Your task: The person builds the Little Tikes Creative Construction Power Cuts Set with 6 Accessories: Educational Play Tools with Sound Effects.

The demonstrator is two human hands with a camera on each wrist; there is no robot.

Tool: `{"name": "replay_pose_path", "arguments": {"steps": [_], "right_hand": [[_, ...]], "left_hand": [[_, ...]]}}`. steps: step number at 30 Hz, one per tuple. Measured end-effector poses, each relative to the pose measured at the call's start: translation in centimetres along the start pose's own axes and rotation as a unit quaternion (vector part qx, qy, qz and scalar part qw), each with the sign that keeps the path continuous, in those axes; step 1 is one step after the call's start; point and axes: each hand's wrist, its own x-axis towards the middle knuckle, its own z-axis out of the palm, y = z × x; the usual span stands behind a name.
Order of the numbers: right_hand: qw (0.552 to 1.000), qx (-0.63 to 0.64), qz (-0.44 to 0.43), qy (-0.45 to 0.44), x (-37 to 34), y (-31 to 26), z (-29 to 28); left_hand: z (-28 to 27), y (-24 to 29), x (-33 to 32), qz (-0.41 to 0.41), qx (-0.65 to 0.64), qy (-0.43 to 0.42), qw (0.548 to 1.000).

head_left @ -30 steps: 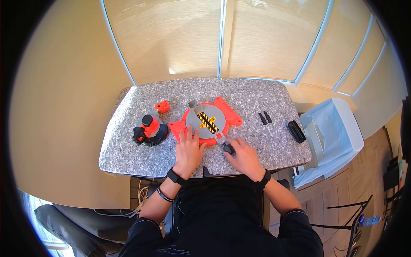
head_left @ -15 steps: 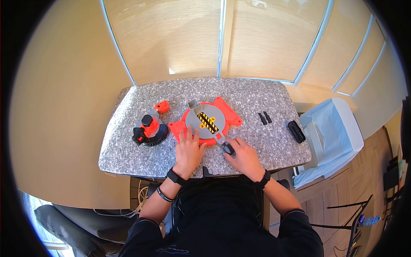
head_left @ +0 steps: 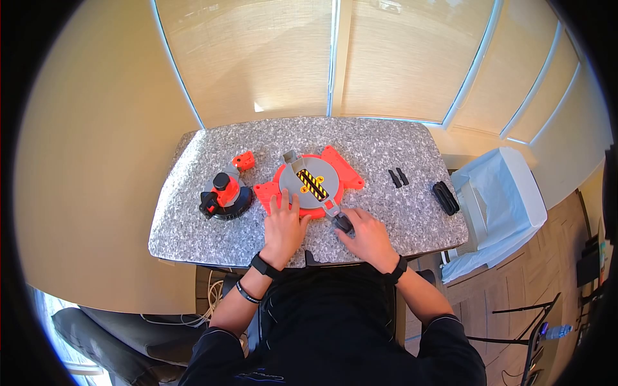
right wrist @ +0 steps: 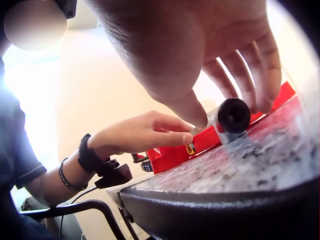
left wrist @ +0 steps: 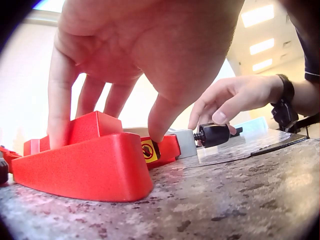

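A red toy miter saw base [head_left: 344,168] with a round grey turntable [head_left: 290,183] lies flat on the granite-patterned table. Spread fingers of my left hand [head_left: 283,231] rest on the base's near left part, the thumb by its front edge. At the turntable's near end, my right hand [head_left: 370,238] grips a black knob [left wrist: 215,135] between thumb and fingers. A short stretch of threaded shaft [left wrist: 199,136] shows between knob and grey arm. Left of the base stands the red and black saw head [head_left: 225,190].
Two small black pieces [head_left: 398,177] and a black case-like object [head_left: 445,197] lie on the table's right side. A lined bin [head_left: 508,193] stands beyond the right edge. Window blinds [head_left: 412,58] rise behind the table.
My right thumb and fingers have shifted slightly around the knob. The left hand and the base keep their places.
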Motion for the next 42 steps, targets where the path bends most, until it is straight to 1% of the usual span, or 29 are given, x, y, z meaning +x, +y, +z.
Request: {"name": "replay_pose_path", "arguments": {"steps": [2,6,8,11,17,20,23,30,32,33,35,39,42], "right_hand": [[1.0,-0.001,0.005,-0.014,0.0,-0.5,-0.5],[1.0,-0.005,-0.009,-0.013,0.0,-0.3,-0.4],[1.0,-0.005,0.014,-0.025,0.0,-0.4,-0.5],[1.0,0.0,0.004,-0.008,0.0,0.2,0.2],[1.0,0.0,0.013,-0.02,0.0,0.1,0.2],[1.0,-0.005,0.008,-0.012,0.1,-0.7,-0.6],[0.999,-0.006,0.016,-0.029,0.1,-0.5,-0.6],[1.0,0.001,0.018,-0.023,0.1,0.6,0.3],[0.999,0.001,0.027,-0.039,0.2,0.5,0.2],[0.999,0.001,0.026,-0.039,0.2,0.3,0.0],[1.0,0.0,-0.003,-0.002,0.2,-0.3,-0.4],[1.0,0.002,-0.003,0.001,0.2,-0.3,-0.5],[1.0,-0.007,0.004,-0.012,0.2,0.1,-0.2]], "left_hand": [[0.0,0.0,0.0,-0.001,-0.002,-0.002,1.0],[0.3,-0.2,0.0,0.002,-0.001,0.006,1.0],[0.4,-0.2,0.0,0.003,-0.001,0.008,1.0],[0.4,-0.1,-0.1,0.004,-0.001,0.01,1.0],[0.4,-0.2,-0.1,0.002,0.004,0.007,1.0],[0.4,-0.1,-0.1,0.0,0.004,0.003,1.0],[0.4,-0.2,0.0,-0.001,0.004,-0.001,1.0],[0.3,-0.1,-0.1,0.001,0.003,0.001,1.0],[0.3,-0.1,-0.1,0.001,0.0,0.002,1.0],[0.4,-0.2,-0.1,0.004,0.0,0.006,1.0],[0.4,-0.2,-0.1,0.006,-0.001,0.01,1.0],[0.1,-0.1,-0.1,0.003,-0.002,0.001,1.0],[0.2,-0.1,-0.1,0.004,0.0,0.001,1.0]]}}
